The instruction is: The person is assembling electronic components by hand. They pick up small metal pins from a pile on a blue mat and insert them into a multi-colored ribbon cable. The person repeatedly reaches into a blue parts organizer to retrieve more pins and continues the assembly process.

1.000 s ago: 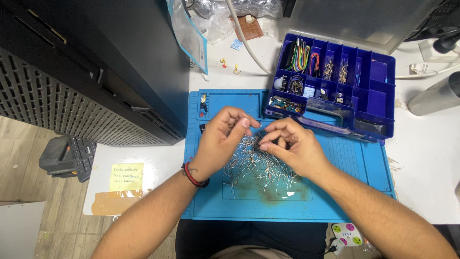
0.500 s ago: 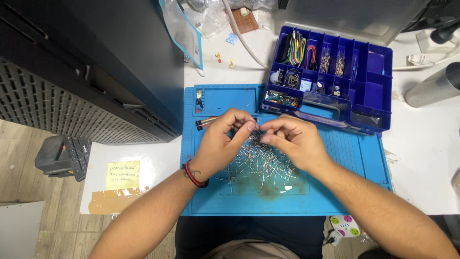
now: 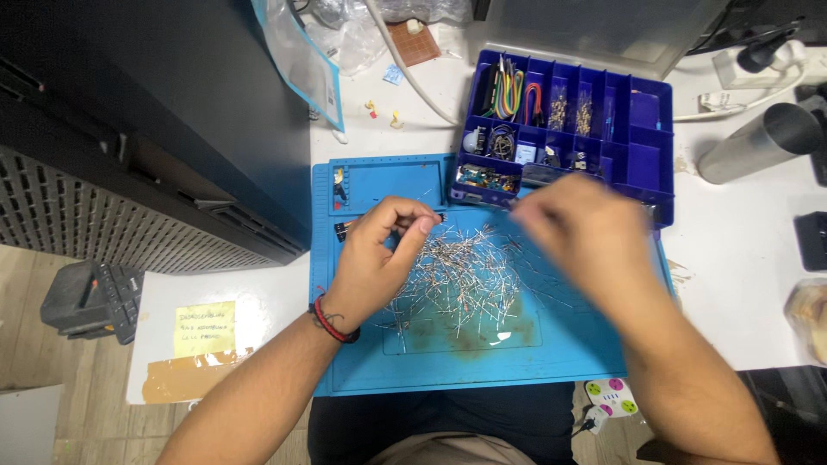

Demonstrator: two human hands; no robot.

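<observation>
A heap of small wire-legged electronic parts (image 3: 465, 275) lies on a blue work mat (image 3: 482, 362). My left hand (image 3: 379, 258) hovers at the heap's left edge, its thumb and fingers pinched together near the mat's top left; whether they grip a part is hard to tell. My right hand (image 3: 577, 237) is blurred with motion at the heap's upper right, just below a blue compartment box (image 3: 637, 112) that holds coloured wires and small parts. I cannot tell what, if anything, the right hand holds.
A black cabinet (image 3: 155, 120) rises at the left. A metal cylinder (image 3: 749, 142) lies at the right, a white power strip (image 3: 741, 65) behind it. Clear plastic bags (image 3: 345, 26) sit at the back. A yellow note (image 3: 205, 327) is stuck on the white table.
My two hands were together over the heap; now the right hand has swung away to the right toward the box, while the left stays pinched at the left.
</observation>
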